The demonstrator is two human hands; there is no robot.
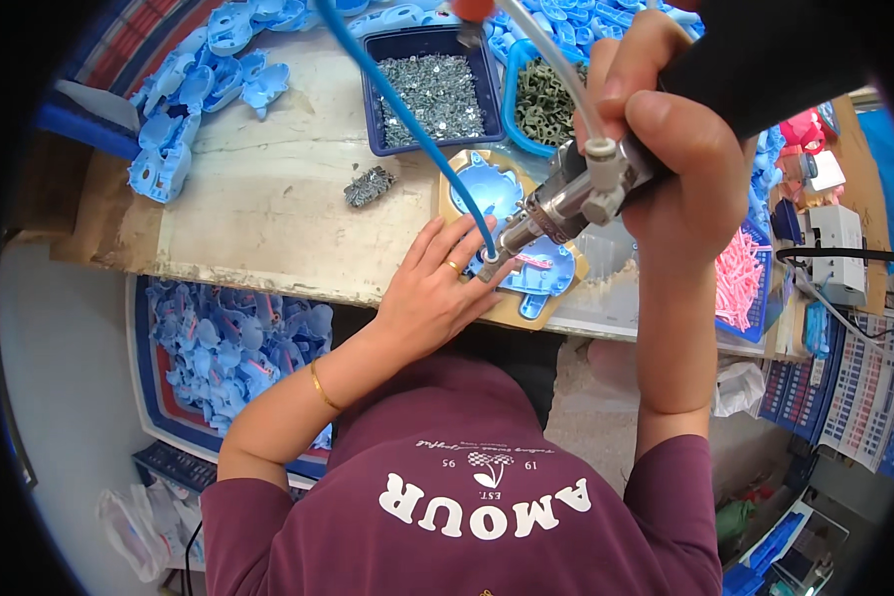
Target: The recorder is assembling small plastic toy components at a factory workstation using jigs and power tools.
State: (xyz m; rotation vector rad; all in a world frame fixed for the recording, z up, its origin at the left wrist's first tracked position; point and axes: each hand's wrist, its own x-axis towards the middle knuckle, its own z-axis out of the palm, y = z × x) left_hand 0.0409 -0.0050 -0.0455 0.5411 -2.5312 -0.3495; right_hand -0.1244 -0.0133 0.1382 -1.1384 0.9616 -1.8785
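My right hand is wrapped round a power screwdriver with a metal nose and black body. The driver tilts down to the left, its tip over a light blue plastic shell. A small pink part lies in that shell. Under the shell is a tan holding board at the table's front edge. My left hand rests with outstretched fingers on the shell's left side, its fingertips beside the driver's nose. The driver tip's exact contact point is hidden by the fingers and nose.
A blue hose runs down to the driver tip. Behind are a dark blue tray of small metal parts and a light blue bin of darker clips. A heap of clips lies left; pink strips right; a shell-filled crate below.
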